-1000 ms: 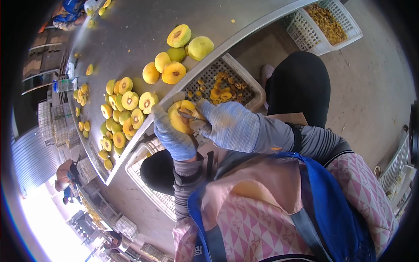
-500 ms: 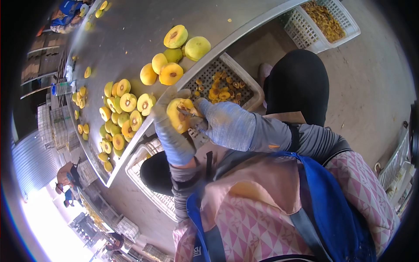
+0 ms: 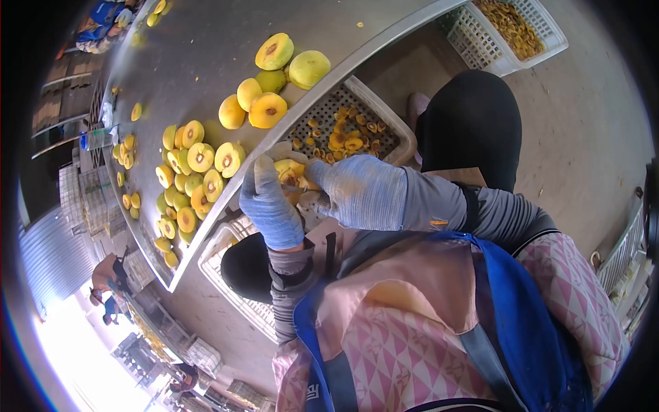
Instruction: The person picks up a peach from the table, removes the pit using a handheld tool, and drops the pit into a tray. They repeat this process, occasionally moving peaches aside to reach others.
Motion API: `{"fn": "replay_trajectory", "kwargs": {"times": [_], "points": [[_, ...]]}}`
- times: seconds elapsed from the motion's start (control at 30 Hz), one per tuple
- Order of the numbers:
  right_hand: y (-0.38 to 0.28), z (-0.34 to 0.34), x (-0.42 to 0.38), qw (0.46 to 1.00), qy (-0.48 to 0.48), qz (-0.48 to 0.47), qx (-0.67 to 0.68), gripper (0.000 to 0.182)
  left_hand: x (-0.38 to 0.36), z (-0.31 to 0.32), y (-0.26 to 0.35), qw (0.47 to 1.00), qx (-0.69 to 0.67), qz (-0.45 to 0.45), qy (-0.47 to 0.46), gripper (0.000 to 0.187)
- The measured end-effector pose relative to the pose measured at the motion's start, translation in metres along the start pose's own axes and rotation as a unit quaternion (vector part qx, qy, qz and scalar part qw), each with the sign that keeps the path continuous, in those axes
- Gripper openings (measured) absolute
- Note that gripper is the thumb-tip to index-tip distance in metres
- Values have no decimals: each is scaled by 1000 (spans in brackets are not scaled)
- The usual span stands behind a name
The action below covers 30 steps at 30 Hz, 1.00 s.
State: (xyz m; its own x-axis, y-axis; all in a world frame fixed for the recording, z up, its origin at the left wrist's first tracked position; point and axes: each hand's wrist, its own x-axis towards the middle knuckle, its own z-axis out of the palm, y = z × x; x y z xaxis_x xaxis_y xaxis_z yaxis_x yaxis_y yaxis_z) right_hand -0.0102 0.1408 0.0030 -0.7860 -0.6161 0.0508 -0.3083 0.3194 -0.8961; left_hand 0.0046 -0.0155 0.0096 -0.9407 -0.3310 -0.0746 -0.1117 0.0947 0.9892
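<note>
My left hand (image 3: 271, 202), in a blue-grey knitted glove, is closed around a yellow peach half (image 3: 290, 172) over the table's near edge. My right hand (image 3: 360, 192), gloved alike, presses against the peach from the other side with its fingers curled. A small metal tool showed at its fingertips a moment ago; now the fingers mostly hide it. Just beyond the hands, a crate (image 3: 405, 141) with a dark perforated bottom holds peach pits and scraps. Several halved peaches (image 3: 200, 158) lie cut side up on the metal table, left of my hands.
More large peach halves (image 3: 268, 110) sit near the edge of the metal table (image 3: 206, 62). A white crate (image 3: 504, 65) full of scraps stands on the floor at upper right. Another white crate (image 3: 226, 271) is by my left knee. A co-worker (image 3: 103, 24) is across the table.
The peach half has turned, so its cut face shows less. My left hand has rotated with it, and my right fingers have closed in over the tool.
</note>
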Motion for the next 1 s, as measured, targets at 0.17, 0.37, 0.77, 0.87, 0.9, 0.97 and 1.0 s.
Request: {"fn": "replay_trajectory", "kwargs": {"times": [0.17, 0.37, 0.77, 0.87, 0.9, 0.97, 1.0], "points": [[7, 6, 1, 999, 14, -23, 39, 35, -4, 1, 3, 992, 123, 36, 21, 46], [12, 9, 2, 999, 2, -41, 19, 28, -2, -2, -7, 996, 30, 83, 10, 27], [20, 10, -3, 999, -22, -30, 9, 25, -2, -3, -5, 990, 135, 41, -32, 23], [17, 16, -7, 998, -9, -16, -60, 25, 3, -6, -13, 984, 165, 55, -43, 21], [17, 18, -8, 995, 18, -10, -93, 25, 5, -6, -15, 984, 168, 44, -23, 21], [12, 14, -7, 996, 46, -20, -77, 25, 6, -4, -10, 984, 173, 32, -3, 20], [10, 12, -6, 995, 71, -30, -60, 25, 4, -1, -4, 984, 177, 37, 3, 20]]}}
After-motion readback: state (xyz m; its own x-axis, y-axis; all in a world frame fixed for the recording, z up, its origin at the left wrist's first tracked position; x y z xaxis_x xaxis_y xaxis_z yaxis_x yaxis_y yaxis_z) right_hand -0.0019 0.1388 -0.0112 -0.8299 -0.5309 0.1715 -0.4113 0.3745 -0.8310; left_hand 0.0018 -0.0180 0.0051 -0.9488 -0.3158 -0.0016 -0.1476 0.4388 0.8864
